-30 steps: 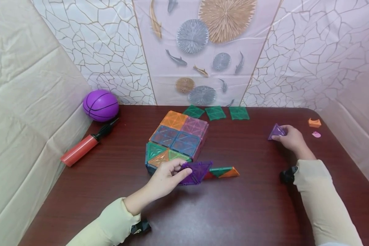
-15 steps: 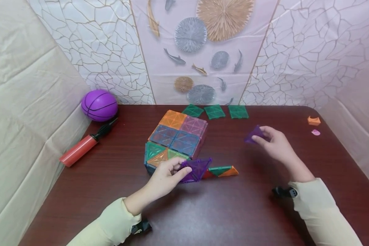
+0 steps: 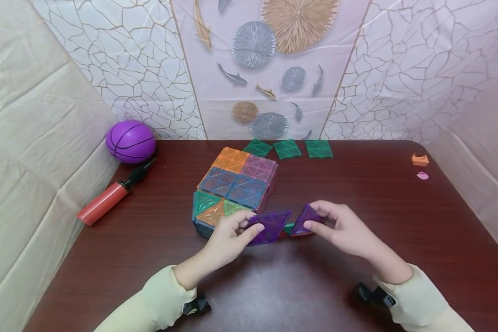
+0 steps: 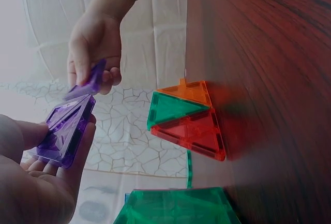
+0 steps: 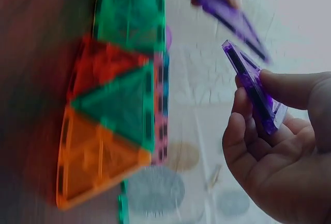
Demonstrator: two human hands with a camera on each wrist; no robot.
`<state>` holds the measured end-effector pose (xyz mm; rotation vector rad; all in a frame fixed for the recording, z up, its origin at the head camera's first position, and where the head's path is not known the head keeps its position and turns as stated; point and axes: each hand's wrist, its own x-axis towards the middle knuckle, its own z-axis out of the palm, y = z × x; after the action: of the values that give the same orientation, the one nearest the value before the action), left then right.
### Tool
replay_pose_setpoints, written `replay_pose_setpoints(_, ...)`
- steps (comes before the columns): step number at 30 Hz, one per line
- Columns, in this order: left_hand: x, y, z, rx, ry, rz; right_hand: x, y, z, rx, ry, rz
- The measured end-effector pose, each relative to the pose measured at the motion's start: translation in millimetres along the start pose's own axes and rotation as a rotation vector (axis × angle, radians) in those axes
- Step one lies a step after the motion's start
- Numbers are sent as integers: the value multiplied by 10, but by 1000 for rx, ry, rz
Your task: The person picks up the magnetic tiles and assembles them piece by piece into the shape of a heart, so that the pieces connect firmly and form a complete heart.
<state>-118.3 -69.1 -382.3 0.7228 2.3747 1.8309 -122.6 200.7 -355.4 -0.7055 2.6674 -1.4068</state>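
Note:
My left hand [image 3: 228, 235] pinches a purple magnetic tile piece [image 3: 274, 225], a slanted four-sided shape, between thumb and fingers above the table. Facing it, my right hand [image 3: 346, 230] pinches a purple triangle magnetic tile [image 3: 304, 220]. In the left wrist view the edges of the two purple pieces come close together. A box-like build of magnetic tiles [image 3: 246, 191] stands behind my left hand, topped in orange, pink, blue and green. Sticking out from it, a standing strip joins a red triangle [image 4: 194, 131], a green triangle [image 4: 173, 109] and an orange triangle [image 4: 191, 92].
Three green square tiles [image 3: 287, 149] lie along the table's back edge. At the left are a purple ball [image 3: 130, 141] and a red hand pump [image 3: 103, 203]. An orange piece [image 3: 420, 160] and a small pink piece [image 3: 422, 175] lie far right.
My right hand has carried its purple triangle tile from the right side of the table leftward and nearer, up to the piece in my left hand. The left hand has barely moved.

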Motion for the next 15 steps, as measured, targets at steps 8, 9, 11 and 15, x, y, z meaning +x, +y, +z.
replay_pose_setpoints(8,7,14,65,3,-11,56,-41,-87,140,102,-53,-63)
replay_pose_setpoints(9,9,17,71,5,-11,60,-43,-90,147,105,-55,-60)
replay_pose_setpoints(11,15,17,83,18,0,68,-48,-91,154,106,-52,-54)
replay_pose_setpoints(15,56,21,109,44,27,96,-46,-68,140,87,-46,-41)
